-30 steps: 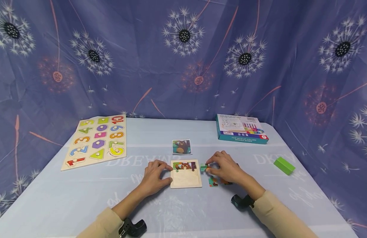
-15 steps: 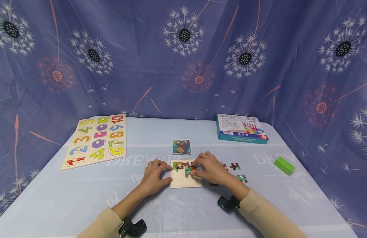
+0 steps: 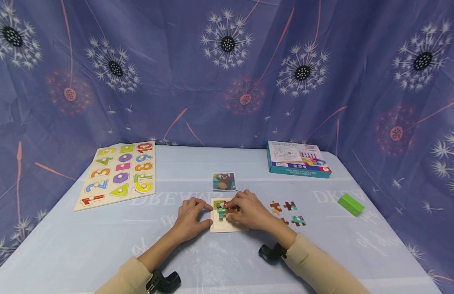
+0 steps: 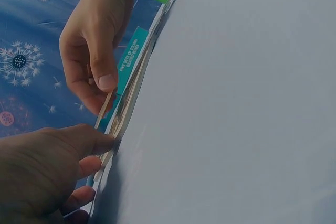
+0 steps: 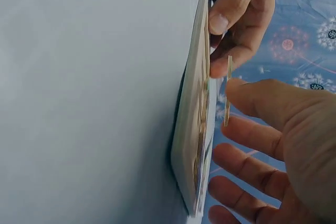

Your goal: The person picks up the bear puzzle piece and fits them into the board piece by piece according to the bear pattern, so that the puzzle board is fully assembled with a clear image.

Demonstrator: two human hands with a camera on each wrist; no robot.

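Over a small square wooden puzzle board [image 3: 232, 227], my right hand [image 3: 249, 210] pinches a jigsaw piece [image 3: 222, 213] between thumb and fingers. In the right wrist view the piece [image 5: 228, 90] shows edge-on, raised off the board [image 5: 190, 129]. My left hand [image 3: 191, 218] touches the board's left edge, with index finger and thumb spread along it. Part of a bear picture lies along the board's top row, partly covered by my right hand. Right of the board lie several loose jigsaw pieces [image 3: 276, 207], one of them partly behind my right wrist.
A small bear picture card [image 3: 224, 181] lies beyond the board. To the left is a wooden number and shape board [image 3: 118, 175]. A teal and white box [image 3: 298, 159] sits at the back right, and a green block [image 3: 351, 204] on the right.
My right hand has carried a jigsaw piece leftward from the loose pieces to over the board, uncovering the pieces on the right. My left hand has stayed at the board's left edge.
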